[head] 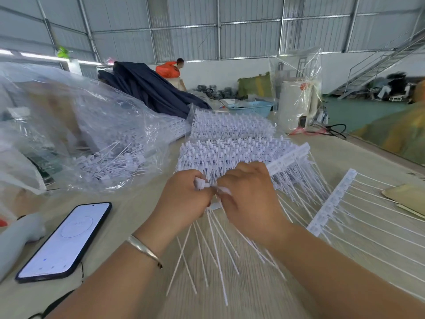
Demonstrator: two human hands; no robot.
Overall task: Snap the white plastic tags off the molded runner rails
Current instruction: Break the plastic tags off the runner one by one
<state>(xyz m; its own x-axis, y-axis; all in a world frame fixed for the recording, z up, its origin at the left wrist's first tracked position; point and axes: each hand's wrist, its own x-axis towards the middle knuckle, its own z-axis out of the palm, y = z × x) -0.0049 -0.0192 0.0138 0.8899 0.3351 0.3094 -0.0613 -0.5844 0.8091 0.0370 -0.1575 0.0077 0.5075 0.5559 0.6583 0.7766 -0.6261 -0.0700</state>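
Tags (pixel 202 183), white and thin, are bunched in the left hand (pixel 184 199), whose curled fingers pinch their heads while the long tails fan down toward the bench (pixel 128 217). The right hand (pixel 250 199) grips the near end of a runner rail (pixel 289 157) that slants up to the right, its fingers curled round it, the two hands touching. By the look of them the tags are light, springy and slick; the tails would bend rather than break, so the hold belongs at the stiff head, close to the rail, where a short twist should snap the joint. Behind lies a stack of full rails (pixel 230 143), another rail (pixel 331 199) to the right, loose tags in a clear bag (pixel 110 143), and a phone (pixel 66 240) to the left.
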